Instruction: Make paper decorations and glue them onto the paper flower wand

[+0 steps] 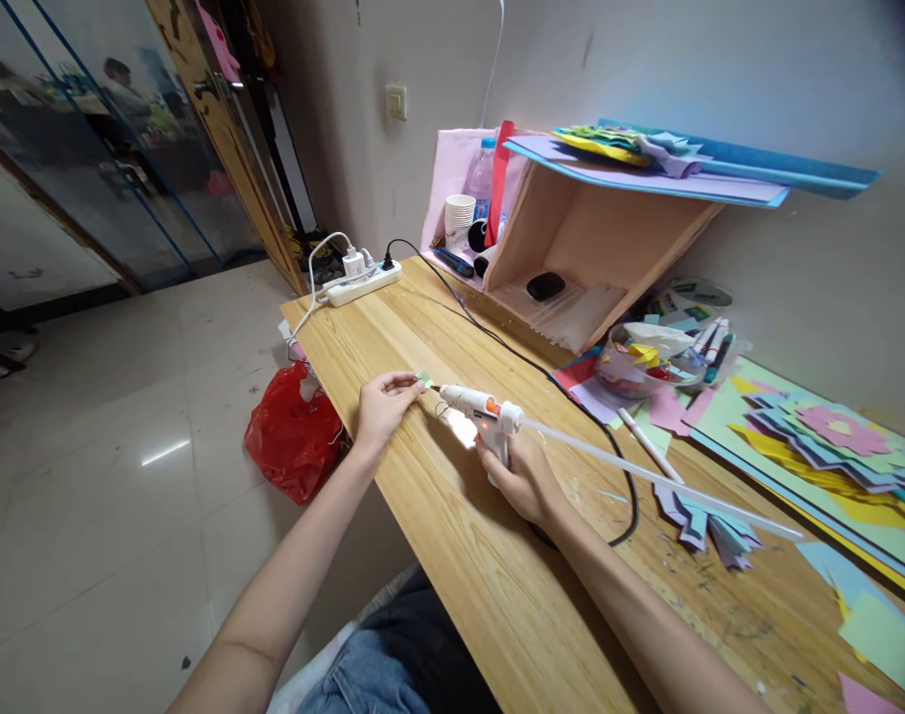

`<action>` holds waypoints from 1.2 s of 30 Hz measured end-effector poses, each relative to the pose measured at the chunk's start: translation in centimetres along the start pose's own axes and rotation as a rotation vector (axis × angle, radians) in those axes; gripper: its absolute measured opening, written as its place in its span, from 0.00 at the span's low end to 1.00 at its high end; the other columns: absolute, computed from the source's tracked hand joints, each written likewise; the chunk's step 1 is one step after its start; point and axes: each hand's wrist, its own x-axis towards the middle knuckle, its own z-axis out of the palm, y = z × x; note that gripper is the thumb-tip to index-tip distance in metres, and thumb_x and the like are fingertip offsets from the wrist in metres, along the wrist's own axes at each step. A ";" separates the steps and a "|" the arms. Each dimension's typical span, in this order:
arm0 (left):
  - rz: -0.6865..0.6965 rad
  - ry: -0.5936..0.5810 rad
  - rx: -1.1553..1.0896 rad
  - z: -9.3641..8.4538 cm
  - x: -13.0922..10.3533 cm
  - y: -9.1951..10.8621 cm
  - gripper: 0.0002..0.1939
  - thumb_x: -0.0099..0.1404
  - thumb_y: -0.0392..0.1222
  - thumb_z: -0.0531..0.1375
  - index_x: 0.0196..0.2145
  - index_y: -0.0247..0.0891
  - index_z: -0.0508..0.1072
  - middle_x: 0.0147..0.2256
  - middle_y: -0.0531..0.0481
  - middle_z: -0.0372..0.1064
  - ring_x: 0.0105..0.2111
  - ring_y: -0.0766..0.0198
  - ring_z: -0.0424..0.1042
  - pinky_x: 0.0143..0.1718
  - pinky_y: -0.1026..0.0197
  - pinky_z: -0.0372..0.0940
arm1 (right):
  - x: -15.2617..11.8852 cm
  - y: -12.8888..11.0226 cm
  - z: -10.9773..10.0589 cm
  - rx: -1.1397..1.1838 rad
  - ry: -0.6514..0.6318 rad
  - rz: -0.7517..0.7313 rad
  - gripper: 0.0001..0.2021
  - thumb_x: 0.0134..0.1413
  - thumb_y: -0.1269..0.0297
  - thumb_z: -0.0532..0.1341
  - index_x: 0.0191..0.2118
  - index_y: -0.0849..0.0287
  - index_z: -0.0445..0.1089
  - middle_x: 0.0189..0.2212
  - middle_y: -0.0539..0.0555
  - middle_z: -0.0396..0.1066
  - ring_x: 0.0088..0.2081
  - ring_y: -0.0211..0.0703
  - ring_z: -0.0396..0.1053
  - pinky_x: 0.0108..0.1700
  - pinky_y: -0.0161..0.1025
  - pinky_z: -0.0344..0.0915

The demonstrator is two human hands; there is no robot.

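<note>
My right hand [520, 476] is wrapped round the handle of a white hot glue gun [471, 405], which has a small orange light lit on its body. A long clear glue stick [645, 478] sticks out of its back end toward the right. Between the thumb and fingers of my left hand [385, 405] is a small green paper piece [423, 379]. The gun's nozzle points left and is at the paper's edge; whether they touch I cannot tell. Both hands are over the wooden table [437, 496].
A black cord [489, 337] runs from the white power strip [364, 285] across the table. Behind are an open box [601, 238] and a clear bowl [630, 362] of scraps and pens. Layered paper flowers [839, 433] lie right. A red plastic bag [292, 431] hangs beside the table's left edge.
</note>
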 end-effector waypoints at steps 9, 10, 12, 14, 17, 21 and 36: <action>0.037 0.002 0.009 -0.1 0.1 -0.1 0.16 0.41 0.40 0.70 0.30 0.32 0.75 0.30 0.46 0.74 0.31 0.63 0.73 0.41 0.58 0.67 | -0.1 0.2 0.1 0.014 -0.017 0.051 0.12 0.55 0.61 0.51 0.23 0.58 0.62 0.17 0.49 0.60 0.22 0.40 0.59 0.24 0.35 0.54; 0.039 0.001 0.009 -0.1 0.1 0.0 0.16 0.41 0.40 0.70 0.30 0.33 0.74 0.30 0.46 0.74 0.31 0.63 0.73 0.41 0.58 0.67 | -0.1 0.2 0.1 0.015 -0.019 0.052 0.12 0.55 0.61 0.51 0.23 0.58 0.62 0.17 0.49 0.60 0.22 0.40 0.60 0.24 0.35 0.54; 0.043 -0.002 0.009 -0.1 0.0 0.0 0.15 0.42 0.40 0.69 0.30 0.33 0.74 0.30 0.46 0.74 0.31 0.63 0.73 0.41 0.58 0.67 | -0.1 0.3 0.2 0.012 -0.020 0.051 0.12 0.55 0.61 0.51 0.23 0.58 0.61 0.18 0.49 0.60 0.22 0.40 0.60 0.25 0.35 0.54; 0.045 -0.006 0.011 -0.1 0.0 0.0 0.15 0.42 0.40 0.69 0.30 0.33 0.75 0.30 0.46 0.74 0.31 0.63 0.73 0.41 0.58 0.67 | -0.1 0.3 0.2 0.010 -0.017 0.043 0.12 0.55 0.61 0.51 0.22 0.57 0.59 0.18 0.49 0.60 0.22 0.40 0.59 0.25 0.35 0.54; 0.047 -0.012 0.016 0.0 -0.1 0.1 0.15 0.42 0.39 0.69 0.30 0.33 0.75 0.30 0.46 0.75 0.32 0.63 0.73 0.42 0.58 0.67 | -0.1 0.3 0.1 0.008 -0.022 0.037 0.13 0.55 0.61 0.51 0.22 0.57 0.59 0.18 0.49 0.60 0.23 0.40 0.60 0.25 0.36 0.54; 0.053 -0.012 0.022 0.0 -0.2 0.2 0.14 0.42 0.39 0.69 0.29 0.33 0.75 0.31 0.46 0.75 0.32 0.62 0.74 0.42 0.57 0.67 | 0.0 0.2 0.0 0.019 -0.021 0.044 0.12 0.55 0.62 0.51 0.23 0.57 0.61 0.18 0.50 0.61 0.23 0.41 0.61 0.26 0.36 0.56; 0.089 -0.008 0.052 0.1 -0.2 0.1 0.13 0.43 0.40 0.69 0.29 0.34 0.75 0.30 0.46 0.75 0.32 0.62 0.74 0.41 0.57 0.68 | 0.0 0.0 -0.2 0.020 -0.015 0.047 0.12 0.55 0.61 0.51 0.26 0.58 0.65 0.19 0.51 0.64 0.23 0.42 0.63 0.26 0.36 0.57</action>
